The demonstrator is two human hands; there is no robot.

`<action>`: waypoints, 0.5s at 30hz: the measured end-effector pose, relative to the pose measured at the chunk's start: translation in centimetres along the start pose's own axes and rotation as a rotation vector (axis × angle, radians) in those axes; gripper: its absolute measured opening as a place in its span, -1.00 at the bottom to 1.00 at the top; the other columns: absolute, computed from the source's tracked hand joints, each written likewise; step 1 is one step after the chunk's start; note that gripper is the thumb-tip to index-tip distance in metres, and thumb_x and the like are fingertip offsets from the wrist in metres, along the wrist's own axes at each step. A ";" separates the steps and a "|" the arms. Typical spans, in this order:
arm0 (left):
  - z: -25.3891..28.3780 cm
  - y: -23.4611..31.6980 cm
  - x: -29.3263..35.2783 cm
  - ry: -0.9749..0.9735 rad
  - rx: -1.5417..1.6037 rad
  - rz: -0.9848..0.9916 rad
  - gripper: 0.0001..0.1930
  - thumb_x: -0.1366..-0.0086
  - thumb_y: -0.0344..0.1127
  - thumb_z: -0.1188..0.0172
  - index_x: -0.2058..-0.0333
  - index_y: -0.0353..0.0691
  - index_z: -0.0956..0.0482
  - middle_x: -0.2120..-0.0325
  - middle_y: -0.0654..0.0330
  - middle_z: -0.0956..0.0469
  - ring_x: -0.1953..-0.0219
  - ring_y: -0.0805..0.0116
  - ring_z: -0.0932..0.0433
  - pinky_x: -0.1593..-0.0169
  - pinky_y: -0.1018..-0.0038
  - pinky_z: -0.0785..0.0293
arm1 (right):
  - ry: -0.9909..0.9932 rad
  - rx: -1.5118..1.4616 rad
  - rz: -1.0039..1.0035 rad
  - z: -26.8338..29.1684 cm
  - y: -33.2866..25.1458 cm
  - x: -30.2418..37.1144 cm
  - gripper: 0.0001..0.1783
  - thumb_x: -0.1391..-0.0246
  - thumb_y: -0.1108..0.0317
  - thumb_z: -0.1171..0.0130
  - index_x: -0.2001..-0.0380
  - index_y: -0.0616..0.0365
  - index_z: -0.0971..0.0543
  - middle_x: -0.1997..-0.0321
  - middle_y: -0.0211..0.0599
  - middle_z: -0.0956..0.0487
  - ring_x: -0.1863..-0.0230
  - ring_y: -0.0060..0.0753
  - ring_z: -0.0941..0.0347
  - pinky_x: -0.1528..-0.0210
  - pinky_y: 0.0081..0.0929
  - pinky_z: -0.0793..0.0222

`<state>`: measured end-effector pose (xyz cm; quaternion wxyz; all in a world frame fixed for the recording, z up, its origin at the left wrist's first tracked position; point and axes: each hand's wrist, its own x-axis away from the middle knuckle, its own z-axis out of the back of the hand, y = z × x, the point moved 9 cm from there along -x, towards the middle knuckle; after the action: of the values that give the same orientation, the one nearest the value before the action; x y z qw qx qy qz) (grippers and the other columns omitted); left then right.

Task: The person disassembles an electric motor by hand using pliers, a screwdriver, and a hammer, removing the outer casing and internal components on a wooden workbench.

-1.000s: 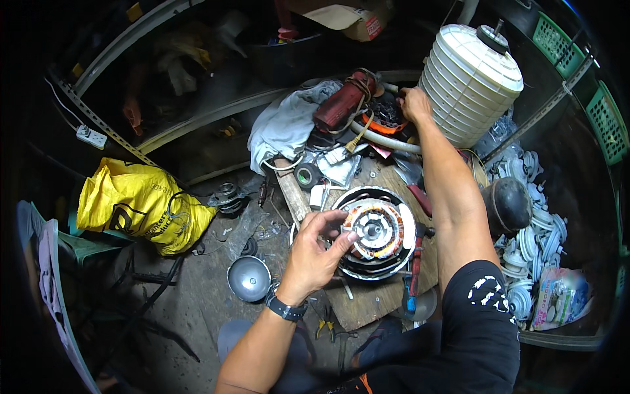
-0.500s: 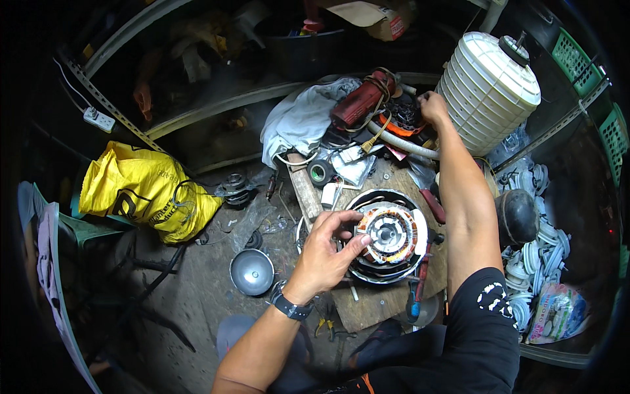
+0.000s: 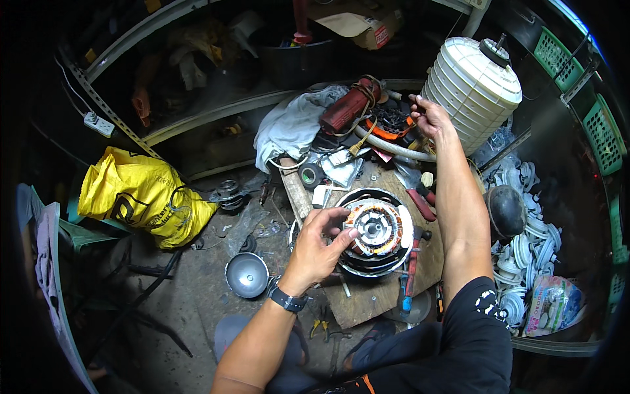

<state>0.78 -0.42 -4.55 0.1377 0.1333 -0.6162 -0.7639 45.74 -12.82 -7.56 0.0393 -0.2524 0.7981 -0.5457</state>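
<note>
A round electric motor stator with copper windings and a pale ring sits in a dark round housing on a wooden board. My left hand grips the stator's left rim between thumb and fingers. Farther off, my right hand is raised with curled fingers beside an orange-rimmed container of small dark parts. Its fingertips are close together; I cannot make out anything small between them. A hammer with a red and blue handle lies right of the housing.
Behind the board are a red power tool, a grey cloth and a tape roll. A white ribbed tank stands back right, above piled white plastic parts. On the left are a yellow sack and a metal bowl.
My right hand has lifted back from the orange-rimmed container and turned, its fingers curling. My left hand stays on the stator. The whole view has shifted slightly.
</note>
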 end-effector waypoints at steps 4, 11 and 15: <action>0.4 0.1 0.1 0.005 -0.012 0.029 -0.56 -0.34 -0.19 -0.45 -0.11 -0.22 -0.61 0.04 0.26 -0.50 0.16 0.55 -0.53 0.16 0.60 -0.48 | 0.153 0.770 0.180 -0.8 -1.1 1.0 -0.43 -0.19 0.21 -0.42 -0.14 0.36 -0.57 0.12 -0.12 -0.65 0.15 -0.34 -0.58 0.16 -0.47 -0.54; -0.5 0.4 0.7 0.013 -0.033 0.004 -0.57 -0.36 -0.19 -0.43 -0.11 -0.23 -0.61 0.03 0.20 -0.52 0.14 0.46 -0.57 0.14 0.53 -0.51 | 0.146 1.127 0.200 2.5 -0.9 2.5 -0.50 0.01 0.22 -0.51 0.07 0.34 -0.68 0.21 -0.10 -0.73 0.24 -0.29 -0.64 0.13 -0.32 -0.55; 0.1 1.8 2.6 0.146 -0.173 -0.102 -0.59 -0.39 -0.21 -0.38 -0.13 -0.24 -0.59 0.03 0.15 -0.52 0.15 0.39 -0.58 0.15 0.48 -0.51 | 0.197 1.333 0.185 2.3 -2.7 9.0 -0.56 -0.08 0.23 -0.48 0.06 0.33 -0.68 0.33 -0.28 -0.69 0.37 -0.45 -0.55 0.29 -0.34 -0.50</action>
<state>-1.58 -1.67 -2.88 0.1542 0.2071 -0.5286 -0.8087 39.64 -19.54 -4.20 0.1600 -0.0540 0.3092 -0.9359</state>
